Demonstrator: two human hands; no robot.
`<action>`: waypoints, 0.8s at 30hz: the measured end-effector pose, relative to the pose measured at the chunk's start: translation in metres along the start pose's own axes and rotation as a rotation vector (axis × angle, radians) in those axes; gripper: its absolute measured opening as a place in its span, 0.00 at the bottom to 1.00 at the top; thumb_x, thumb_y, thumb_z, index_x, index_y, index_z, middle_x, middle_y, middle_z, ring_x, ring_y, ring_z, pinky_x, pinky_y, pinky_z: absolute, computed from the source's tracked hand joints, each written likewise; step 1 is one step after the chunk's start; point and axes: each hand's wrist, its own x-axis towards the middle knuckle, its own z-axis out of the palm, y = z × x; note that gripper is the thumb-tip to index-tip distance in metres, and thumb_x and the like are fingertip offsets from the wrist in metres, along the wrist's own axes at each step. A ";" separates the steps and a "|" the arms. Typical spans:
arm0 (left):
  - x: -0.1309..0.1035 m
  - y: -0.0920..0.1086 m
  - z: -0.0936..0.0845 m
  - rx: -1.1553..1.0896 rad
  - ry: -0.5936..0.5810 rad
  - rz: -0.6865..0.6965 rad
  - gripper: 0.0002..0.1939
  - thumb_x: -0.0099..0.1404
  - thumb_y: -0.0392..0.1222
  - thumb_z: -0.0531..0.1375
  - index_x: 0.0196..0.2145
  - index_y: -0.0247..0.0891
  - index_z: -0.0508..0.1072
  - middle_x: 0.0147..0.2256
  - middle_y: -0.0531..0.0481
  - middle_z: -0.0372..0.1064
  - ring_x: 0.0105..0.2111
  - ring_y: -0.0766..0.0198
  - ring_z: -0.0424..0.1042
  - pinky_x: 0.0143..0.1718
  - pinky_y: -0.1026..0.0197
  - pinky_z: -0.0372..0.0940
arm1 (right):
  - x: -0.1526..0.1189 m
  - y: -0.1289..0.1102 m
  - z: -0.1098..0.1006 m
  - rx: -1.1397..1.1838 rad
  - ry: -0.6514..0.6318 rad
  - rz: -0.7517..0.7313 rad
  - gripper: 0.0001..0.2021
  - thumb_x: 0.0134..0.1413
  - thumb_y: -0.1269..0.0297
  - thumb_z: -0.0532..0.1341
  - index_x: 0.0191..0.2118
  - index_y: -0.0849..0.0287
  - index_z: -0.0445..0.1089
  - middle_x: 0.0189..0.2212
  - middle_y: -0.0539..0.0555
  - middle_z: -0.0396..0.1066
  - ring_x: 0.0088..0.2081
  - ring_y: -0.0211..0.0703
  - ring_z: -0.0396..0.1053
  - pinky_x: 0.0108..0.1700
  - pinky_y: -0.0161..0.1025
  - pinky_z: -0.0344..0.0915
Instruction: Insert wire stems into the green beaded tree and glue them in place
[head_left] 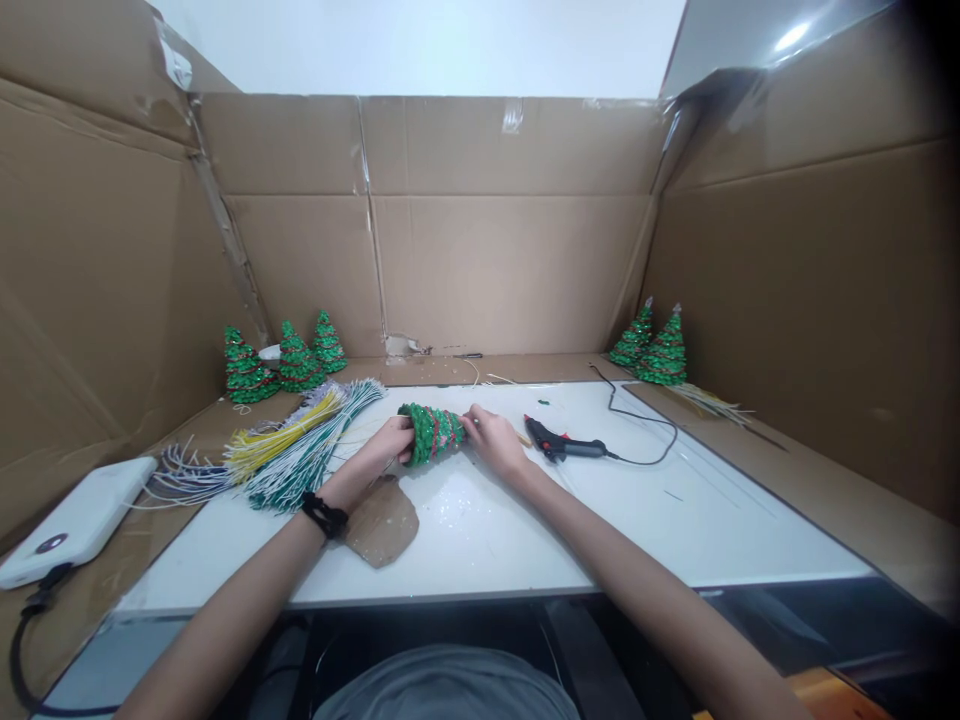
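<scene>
The left grip, the person's left hand [391, 440], is curled around the wide base of a miniature Christmas tree [431, 436], with the fingers partly hidden inside or behind its rim. The right grip, the right hand [491, 438], is closed narrowly, fingertips together at the tree's pointed end. The tree is green with red and glittery trim and lies sideways between the two hands, over the middle of the white tabletop [487, 545]; whether it touches the surface cannot be told.

A black band [325, 515] circles the left wrist, and just beside that wrist lies an irregular piece of cardboard [384, 525]. To the right of the right hand, a black glue gun [566, 442] lies on its side, nozzle towards the hand, its dark cord [660, 462] looping to the rear edge.

Left of the left hand, bundles of thin strands spread out: green and white [300, 478], yellow [281, 437] and bluish purple [193, 478]. Beyond them stand three more green trees [300, 360]. A white device [82, 520] with a black cable plugged in sits at the far left. Two silver-topped trees [664, 350] stand at the right rear, near pale strands [705, 402]. Cardboard walls [510, 270] enclose the back and sides.
</scene>
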 end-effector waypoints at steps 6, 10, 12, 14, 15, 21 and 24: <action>-0.002 0.005 0.000 -0.140 -0.012 -0.072 0.09 0.53 0.42 0.57 0.21 0.36 0.62 0.15 0.59 0.50 0.13 0.77 0.46 0.13 0.70 0.42 | -0.001 -0.010 -0.010 -0.001 -0.007 0.087 0.08 0.62 0.60 0.51 0.35 0.56 0.62 0.28 0.51 0.72 0.28 0.41 0.67 0.30 0.33 0.53; -0.002 0.003 -0.003 -0.168 -0.039 -0.050 0.11 0.54 0.43 0.58 0.21 0.36 0.61 0.16 0.59 0.51 0.13 0.76 0.47 0.14 0.70 0.44 | 0.000 -0.015 -0.014 -0.070 -0.020 0.112 0.08 0.62 0.60 0.50 0.33 0.56 0.62 0.26 0.51 0.71 0.26 0.40 0.65 0.28 0.32 0.50; -0.001 0.001 -0.005 -0.167 -0.046 -0.044 0.11 0.55 0.43 0.57 0.21 0.36 0.61 0.16 0.58 0.51 0.14 0.76 0.47 0.14 0.70 0.44 | 0.001 -0.016 -0.014 -0.126 -0.019 0.114 0.09 0.62 0.61 0.50 0.32 0.56 0.61 0.24 0.50 0.70 0.25 0.40 0.63 0.27 0.33 0.48; -0.001 0.000 -0.005 -0.152 -0.050 -0.044 0.11 0.56 0.42 0.56 0.20 0.36 0.60 0.15 0.58 0.51 0.13 0.76 0.48 0.15 0.69 0.44 | 0.002 -0.017 -0.014 -0.170 -0.015 0.100 0.09 0.62 0.62 0.50 0.32 0.57 0.62 0.24 0.51 0.69 0.24 0.40 0.62 0.27 0.33 0.47; 0.000 -0.001 -0.006 -0.142 -0.054 -0.049 0.12 0.56 0.42 0.56 0.19 0.37 0.60 0.15 0.58 0.50 0.13 0.76 0.48 0.15 0.69 0.45 | 0.003 -0.018 -0.013 -0.188 -0.016 0.092 0.09 0.62 0.63 0.50 0.31 0.57 0.62 0.24 0.51 0.69 0.25 0.40 0.62 0.27 0.34 0.46; 0.001 -0.002 -0.006 -0.141 -0.052 -0.078 0.12 0.56 0.42 0.56 0.19 0.37 0.58 0.14 0.58 0.50 0.13 0.75 0.48 0.15 0.70 0.46 | 0.007 -0.021 -0.012 -0.246 -0.045 0.072 0.08 0.61 0.67 0.51 0.31 0.57 0.63 0.27 0.52 0.70 0.26 0.39 0.62 0.28 0.35 0.46; 0.001 -0.002 -0.005 -0.170 -0.044 -0.083 0.11 0.55 0.42 0.57 0.20 0.37 0.59 0.14 0.59 0.50 0.13 0.75 0.48 0.15 0.70 0.46 | 0.006 -0.020 -0.017 -0.184 -0.037 0.084 0.08 0.61 0.65 0.51 0.30 0.58 0.62 0.28 0.53 0.70 0.27 0.39 0.63 0.29 0.34 0.48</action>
